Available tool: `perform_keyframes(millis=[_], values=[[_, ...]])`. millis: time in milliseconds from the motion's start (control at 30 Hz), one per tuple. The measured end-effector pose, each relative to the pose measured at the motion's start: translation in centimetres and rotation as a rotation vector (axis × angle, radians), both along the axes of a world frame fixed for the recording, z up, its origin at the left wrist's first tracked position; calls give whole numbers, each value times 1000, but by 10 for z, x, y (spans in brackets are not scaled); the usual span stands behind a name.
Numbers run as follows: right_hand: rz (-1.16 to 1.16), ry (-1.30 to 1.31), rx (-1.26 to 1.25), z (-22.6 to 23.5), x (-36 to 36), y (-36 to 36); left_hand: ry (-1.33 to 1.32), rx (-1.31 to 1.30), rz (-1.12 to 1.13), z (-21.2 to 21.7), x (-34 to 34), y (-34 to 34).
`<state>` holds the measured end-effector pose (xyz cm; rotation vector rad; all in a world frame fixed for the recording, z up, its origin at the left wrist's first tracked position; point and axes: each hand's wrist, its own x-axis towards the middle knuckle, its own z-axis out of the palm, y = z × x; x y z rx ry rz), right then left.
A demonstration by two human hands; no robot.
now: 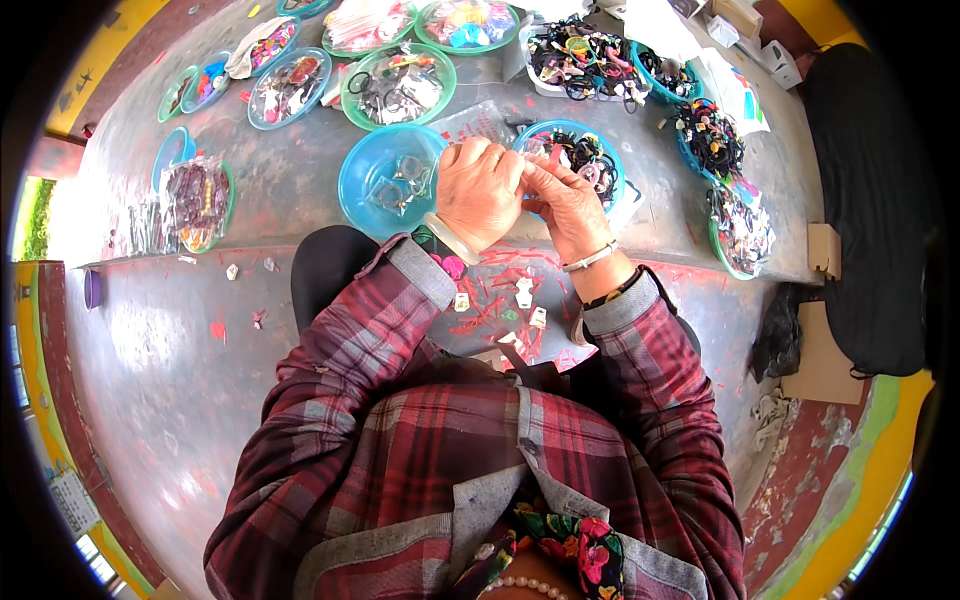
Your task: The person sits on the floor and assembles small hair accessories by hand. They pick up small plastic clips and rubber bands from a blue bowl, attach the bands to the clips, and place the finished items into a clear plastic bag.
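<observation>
Both hands meet over the desk [300, 210] edge, just in front of two blue bowls. Left hand [478, 192] curled, fingers closed round sth small — the item itself mostly hidden. Right hand [562, 200] pinches at the same spot, fingertips touching the left's; a bit of pink shows between them, prob. a hair tie or small clip, can't tell which.

Blue bowl [372, 165] w/ a few clear packets sits left of the hands; bowl of hair ties [580, 155] lies partly under the right hand.

Judgement: item looks v. light, soft or springy, easy to lose — best held by fingertip pinch at its ends, not the palm. Red scraps [490, 300] on the lap below.
</observation>
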<state>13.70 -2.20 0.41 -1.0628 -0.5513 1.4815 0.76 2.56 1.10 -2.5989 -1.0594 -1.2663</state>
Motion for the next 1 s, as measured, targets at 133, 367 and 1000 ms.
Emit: perform_keyframes(millis=[133,367,1000], values=[[-9,159,26,-2,2,1,19,4,-8,0,1,0],[88,16,-116,20,-6,-9,-70,66,61,4,-5,10],[-143,-267,45,-3,25,7,-221,-142,-239,6,0,2]])
